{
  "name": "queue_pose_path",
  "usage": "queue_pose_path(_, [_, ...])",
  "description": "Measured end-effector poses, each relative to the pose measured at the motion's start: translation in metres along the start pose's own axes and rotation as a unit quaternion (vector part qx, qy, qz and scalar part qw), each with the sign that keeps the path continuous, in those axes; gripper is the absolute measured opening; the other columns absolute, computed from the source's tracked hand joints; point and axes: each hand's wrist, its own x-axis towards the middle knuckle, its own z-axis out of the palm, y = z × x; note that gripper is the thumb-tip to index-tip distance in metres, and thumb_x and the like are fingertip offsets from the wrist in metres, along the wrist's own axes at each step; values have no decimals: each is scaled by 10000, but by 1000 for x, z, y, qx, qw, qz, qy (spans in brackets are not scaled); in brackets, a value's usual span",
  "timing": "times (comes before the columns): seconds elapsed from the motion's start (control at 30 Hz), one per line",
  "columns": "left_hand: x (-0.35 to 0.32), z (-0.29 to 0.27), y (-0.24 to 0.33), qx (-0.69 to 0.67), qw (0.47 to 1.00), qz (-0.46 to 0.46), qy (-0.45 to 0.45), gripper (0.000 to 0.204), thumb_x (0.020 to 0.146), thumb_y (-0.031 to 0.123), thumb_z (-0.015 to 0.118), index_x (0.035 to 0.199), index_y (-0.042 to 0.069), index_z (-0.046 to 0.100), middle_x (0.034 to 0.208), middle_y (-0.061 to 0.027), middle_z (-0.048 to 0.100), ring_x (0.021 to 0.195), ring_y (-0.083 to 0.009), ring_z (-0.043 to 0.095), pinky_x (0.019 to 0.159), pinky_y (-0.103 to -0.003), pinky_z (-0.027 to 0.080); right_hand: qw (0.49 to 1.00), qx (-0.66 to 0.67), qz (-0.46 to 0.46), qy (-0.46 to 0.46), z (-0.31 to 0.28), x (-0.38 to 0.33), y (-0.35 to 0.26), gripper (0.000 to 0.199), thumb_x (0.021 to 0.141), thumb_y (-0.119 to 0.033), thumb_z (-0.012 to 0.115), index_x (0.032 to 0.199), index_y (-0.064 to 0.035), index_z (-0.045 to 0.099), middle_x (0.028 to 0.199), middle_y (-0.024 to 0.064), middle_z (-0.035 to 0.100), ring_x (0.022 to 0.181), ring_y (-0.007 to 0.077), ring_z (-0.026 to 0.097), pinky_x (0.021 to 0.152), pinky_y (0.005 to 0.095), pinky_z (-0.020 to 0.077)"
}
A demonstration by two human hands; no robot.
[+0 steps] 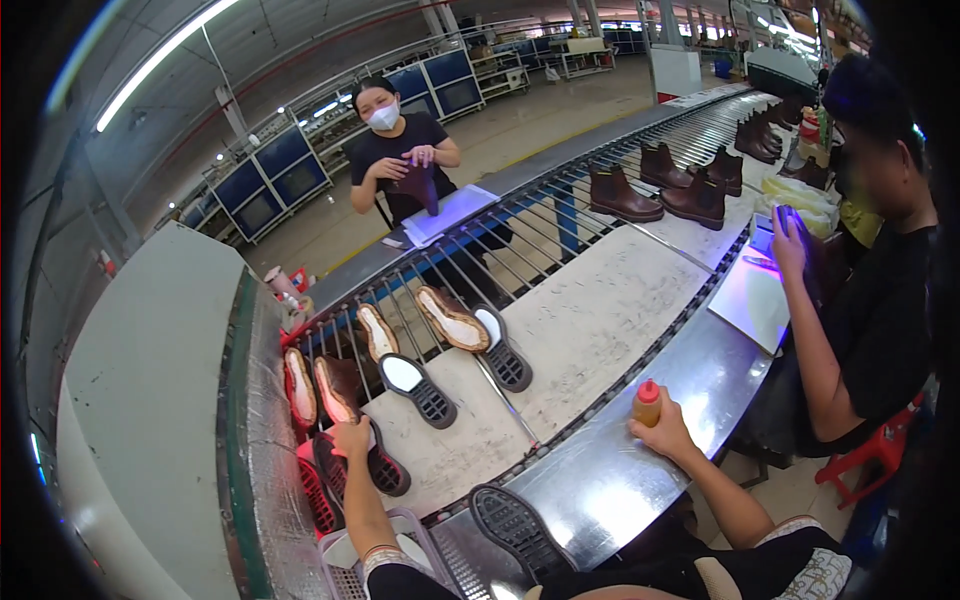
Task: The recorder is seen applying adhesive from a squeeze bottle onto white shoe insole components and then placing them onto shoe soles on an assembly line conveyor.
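On the left of the conveyor, my left hand [351, 438] grips the near end of a brown boot [338, 385] lying with its pale underside up. My right hand [668, 430] is wrapped round a squeeze bottle [647, 408] with amber contents and a red cap, held over the metal ledge. Two more upturned boots lie nearby, one brown boot [452, 320] and one by the machine opening [299, 390]. A black sole [432, 402] with a white inner patch rests mid-left, another sole [507, 362] beyond it. Further soles lie beside my left wrist, partly hidden.
A large machine housing [150, 400] stands at the left. A plastic basket [410, 530] and a black sole [515, 530] are near me. Upright brown boots [625, 195] stand farther along the conveyor. One co-worker [405, 160] handles a boot opposite; another person [870, 270] sits at my right.
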Motion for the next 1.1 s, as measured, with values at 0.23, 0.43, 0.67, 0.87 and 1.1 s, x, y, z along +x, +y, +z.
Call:
queue_pose_path(0.23, [32,29,-81,10,971,197,-137,498,803,439,539,1050,12,604,998,-266,614,975,-381,593,823,-451,470,999,40,4,-24,15,7,2,459,660,-169,719,1030,-35,481,836,153,621,795,284,633,721,370,495])
queue_pose_path(0.43, [-76,-104,-17,3,888,458,-41,433,886,356,492,1177,36,513,1067,-252,573,897,-405,572,769,-465,454,999,49,10,2,17,24,1,479,703,-165,699,1106,-19,484,888,113,617,794,207,612,735,335,489])
queue_pose_path(0.67, [-223,-166,-102,-41,931,298,-208,254,826,187,581,998,0,583,893,-209,600,825,-310,603,713,-369,468,996,19,-92,10,20,30,19,501,726,-191,728,1119,-10,476,963,144,608,848,248,605,779,345,474])
queue_pose_path(0.87, [-234,-134,-182,96,883,251,-385,1031,516,197,822,1398,152,291,1408,-234,310,1278,-372,356,1059,-362,315,996,24,-73,-45,11,20,19,535,742,-209,729,1170,-26,465,1048,122,584,936,225,578,836,334,451])
queue_pose_path(1.1, [-259,-135,-206,111,958,184,-189,725,682,174,705,1318,13,396,1221,-284,469,1101,-414,503,935,-396,419,998,16,-30,-51,8,26,17,522,735,-237,729,1144,-36,474,1003,125,607,905,227,593,820,342,459])
